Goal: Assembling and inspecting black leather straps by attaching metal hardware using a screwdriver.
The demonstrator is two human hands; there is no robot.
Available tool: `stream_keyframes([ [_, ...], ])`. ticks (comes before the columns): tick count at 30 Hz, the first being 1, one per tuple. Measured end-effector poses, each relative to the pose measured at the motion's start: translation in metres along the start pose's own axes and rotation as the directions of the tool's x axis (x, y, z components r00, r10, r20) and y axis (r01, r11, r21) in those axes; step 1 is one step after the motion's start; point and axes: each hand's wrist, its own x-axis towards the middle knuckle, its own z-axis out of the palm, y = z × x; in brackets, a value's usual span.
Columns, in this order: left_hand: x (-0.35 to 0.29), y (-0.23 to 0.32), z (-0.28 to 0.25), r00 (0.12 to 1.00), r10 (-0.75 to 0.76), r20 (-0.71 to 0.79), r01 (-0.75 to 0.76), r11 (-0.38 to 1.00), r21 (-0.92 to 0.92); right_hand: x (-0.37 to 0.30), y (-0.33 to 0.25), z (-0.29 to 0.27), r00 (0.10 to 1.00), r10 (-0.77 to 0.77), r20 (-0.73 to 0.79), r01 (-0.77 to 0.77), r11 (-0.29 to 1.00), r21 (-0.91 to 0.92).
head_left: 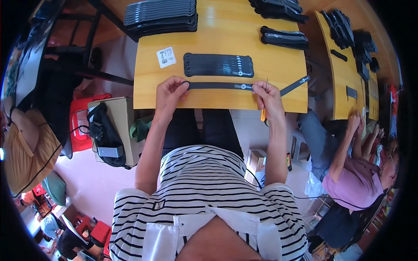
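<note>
Left hand, thumb and finger closed, pinches one end of a black strap over the table; right hand pinches the other, also gripping a yellow tool, whose tip could nick the strap if fingers slip.

A yellow table is set at the upper middle, and a second table at the upper right. The floor (pinkish, tiled) is seen at lower left. Upper left, dark bars are shown.
</note>
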Motion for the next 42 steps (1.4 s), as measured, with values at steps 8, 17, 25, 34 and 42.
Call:
stream_keyframes([
  [8, 0.034, -0.025, 0.005, 0.954, 0.271, -0.127, -0.221, 0.926, 0.307, 0.027, 0.012, 0.011, 0.941, -0.219, -0.257, 0.13, 0.937, -0.323],
  [17, 0.035, -0.019, 0.014, 0.94, 0.292, -0.175, -0.18, 0.863, 0.472, 0.036, 0.019, 0.011, 0.913, -0.25, -0.322, 0.1, 0.903, -0.419],
  [25, 0.035, -0.02, 0.015, 0.925, 0.328, -0.191, -0.193, 0.839, 0.509, 0.04, 0.02, 0.012, 0.889, -0.339, -0.307, 0.144, 0.844, -0.516],
  [34, 0.033, -0.013, 0.021, 0.932, 0.286, -0.223, -0.117, 0.818, 0.563, 0.039, 0.02, 0.013, 0.885, -0.354, -0.303, 0.167, 0.848, -0.502],
  [42, 0.034, -0.012, 0.019, 0.929, 0.282, -0.239, -0.109, 0.828, 0.55, 0.04, 0.021, 0.016, 0.881, -0.354, -0.314, 0.163, 0.849, -0.502],
])
